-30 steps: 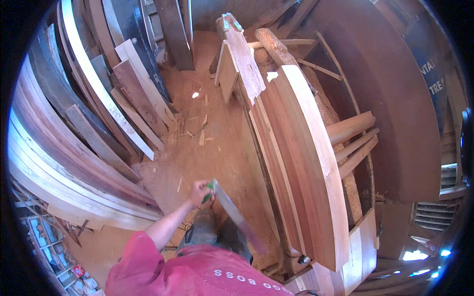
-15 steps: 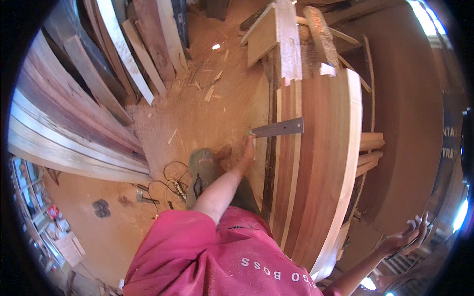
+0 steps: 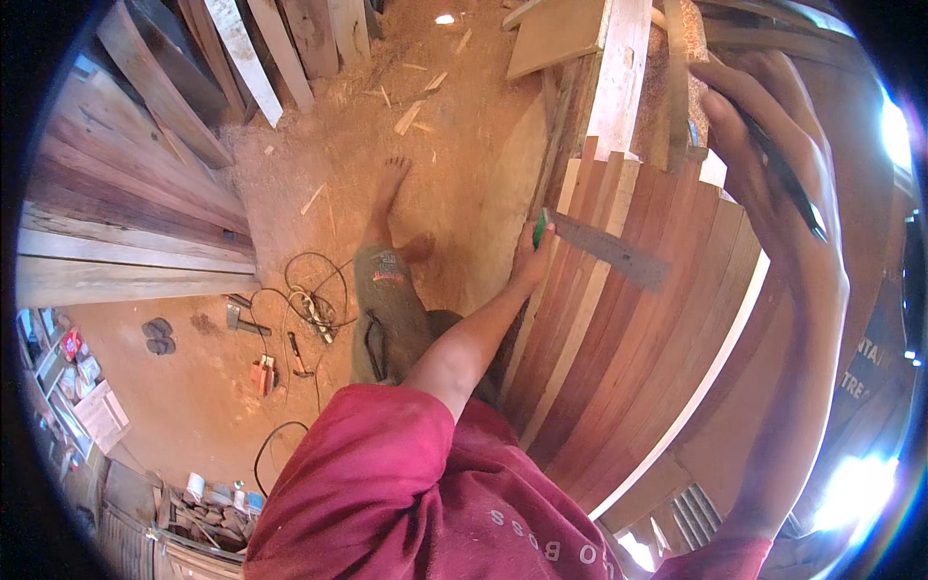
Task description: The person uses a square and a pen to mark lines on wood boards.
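Note:
My left hand [image 3: 530, 253] is closed around the green stock of a try square [image 3: 609, 253]. The square's grey metal blade extends over a row of reddish and pale boards [image 3: 619, 338] set side by side, with the hand at their left edge. Close to the camera, my right hand [image 3: 778, 126] is raised over the far right end of the boards. A dark pen [image 3: 788, 184] lies along its fingers, tip pointing back toward the wrist. Whether the blade rests flat on the boards cannot be told.
Planks [image 3: 145, 222] lean in a stack at the left. On the dusty floor lie a coiled cable [image 3: 314, 304], a hammer [image 3: 300, 356] and a pair of sandals [image 3: 159, 335]. A pale panel [image 3: 556, 43] stands beyond the boards. My bare foot [image 3: 394, 174] is on the floor.
My right hand has swung up from the lower right to above the boards' far end. The try square has tilted, its free end now nearer me. The view has shifted too.

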{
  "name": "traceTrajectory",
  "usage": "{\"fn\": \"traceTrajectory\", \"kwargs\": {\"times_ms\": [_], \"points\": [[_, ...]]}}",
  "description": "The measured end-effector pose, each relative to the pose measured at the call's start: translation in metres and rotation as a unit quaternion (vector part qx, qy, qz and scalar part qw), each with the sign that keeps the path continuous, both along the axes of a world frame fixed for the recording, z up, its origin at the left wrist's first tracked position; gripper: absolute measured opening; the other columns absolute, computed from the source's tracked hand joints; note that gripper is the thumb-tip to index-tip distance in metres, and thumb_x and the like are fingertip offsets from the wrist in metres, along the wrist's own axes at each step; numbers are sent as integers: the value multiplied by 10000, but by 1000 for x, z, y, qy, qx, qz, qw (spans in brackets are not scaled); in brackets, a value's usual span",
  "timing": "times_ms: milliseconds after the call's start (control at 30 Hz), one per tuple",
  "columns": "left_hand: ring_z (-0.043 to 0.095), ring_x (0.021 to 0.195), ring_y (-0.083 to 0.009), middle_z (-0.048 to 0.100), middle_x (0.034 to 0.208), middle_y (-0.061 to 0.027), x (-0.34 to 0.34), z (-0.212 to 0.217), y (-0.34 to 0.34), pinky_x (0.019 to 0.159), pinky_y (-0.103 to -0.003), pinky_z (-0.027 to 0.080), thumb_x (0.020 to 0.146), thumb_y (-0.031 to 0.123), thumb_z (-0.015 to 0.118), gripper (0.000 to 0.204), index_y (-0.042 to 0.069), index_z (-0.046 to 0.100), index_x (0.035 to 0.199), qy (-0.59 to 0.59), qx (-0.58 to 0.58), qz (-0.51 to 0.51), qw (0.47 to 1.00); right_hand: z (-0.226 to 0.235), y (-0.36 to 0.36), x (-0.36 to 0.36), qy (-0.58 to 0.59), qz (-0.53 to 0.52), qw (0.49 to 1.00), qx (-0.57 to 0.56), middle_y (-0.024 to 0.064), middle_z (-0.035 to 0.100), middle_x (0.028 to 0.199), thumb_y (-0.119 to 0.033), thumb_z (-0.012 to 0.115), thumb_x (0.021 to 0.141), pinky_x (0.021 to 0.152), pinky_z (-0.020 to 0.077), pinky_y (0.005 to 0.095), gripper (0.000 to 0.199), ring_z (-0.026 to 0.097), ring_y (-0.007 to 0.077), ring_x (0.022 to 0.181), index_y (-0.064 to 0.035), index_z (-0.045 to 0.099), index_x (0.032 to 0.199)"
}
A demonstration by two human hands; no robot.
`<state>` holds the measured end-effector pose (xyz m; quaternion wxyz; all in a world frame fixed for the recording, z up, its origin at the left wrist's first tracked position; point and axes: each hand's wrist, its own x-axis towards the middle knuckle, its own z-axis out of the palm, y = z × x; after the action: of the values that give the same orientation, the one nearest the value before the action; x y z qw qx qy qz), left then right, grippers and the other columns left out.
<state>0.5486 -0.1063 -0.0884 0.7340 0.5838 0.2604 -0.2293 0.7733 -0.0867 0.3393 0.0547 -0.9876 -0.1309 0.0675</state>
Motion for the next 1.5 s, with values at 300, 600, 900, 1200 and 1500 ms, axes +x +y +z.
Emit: {"fn": "traceTrajectory", "kwargs": {"times_ms": [300,600,900,1200,1500], "points": [[604,1152,-338,624,1216,-226,12,47,-5,1014,-430,454,1025,533,557,625,4,527,1356,-3,9,-24,1000,-90,-48,48,48,127,987,-86,145,692,1122,-232,598,1018,821,540,468,269,686,373,908,-28,705,1158],[617,1111,-354,644,1163,-247,19,46,-7,973,-445,462,1025,536,557,603,-8,556,1287,-3,41,-1,999,-94,-20,55,59,153,985,-51,175,700,1002,-189,655,970,856,541,433,228,693,353,938,-6,716,1093],[598,1193,-426,644,1243,-254,17,36,-13,1010,-482,458,984,555,599,633,35,582,1342,-28,68,25,997,-94,-23,55,77,169,982,-29,178,680,984,-135,655,949,844,537,437,193,674,356,913,6,709,1070],[578,1219,-411,609,1282,-268,21,43,-7,1051,-452,436,1031,516,547,624,-8,535,1369,-13,45,-14,999,-99,-22,56,84,164,982,-41,184,687,986,-133,655,948,840,540,437,194,680,355,919,14,701,1064],[539,1277,-425,573,1331,-292,22,44,-7,1081,-475,411,1019,557,541,688,-24,509,1386,4,44,-16,999,-104,-23,54,73,185,979,-33,195,699,988,-151,665,949,832,545,440,205,683,369,905,4,717,1073]]}}
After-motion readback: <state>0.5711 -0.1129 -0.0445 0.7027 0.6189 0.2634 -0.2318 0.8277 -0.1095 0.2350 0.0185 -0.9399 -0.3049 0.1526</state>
